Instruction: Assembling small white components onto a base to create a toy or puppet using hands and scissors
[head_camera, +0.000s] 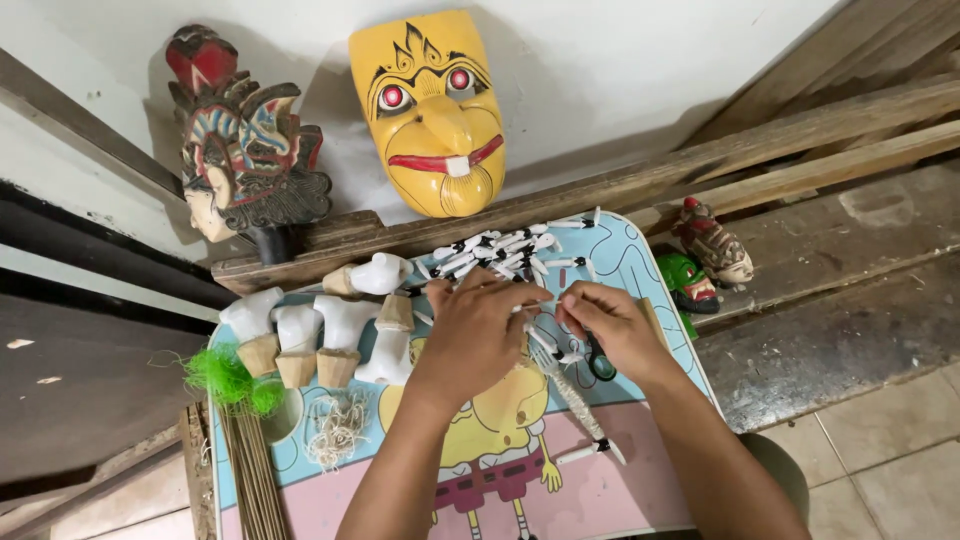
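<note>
Two hands are met near the bench's (640, 270) middle: a thin white stick (540, 304) is pinched between the left hand (478, 330) and right hand (612, 325), just below the pile of white sticks (505, 252) at the far edge.

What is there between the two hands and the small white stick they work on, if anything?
Nothing visible stands between them. The left hand and the right hand both meet the thin white stick directly, over the small table. The pile of white sticks lies behind, clear of the hands.
</note>
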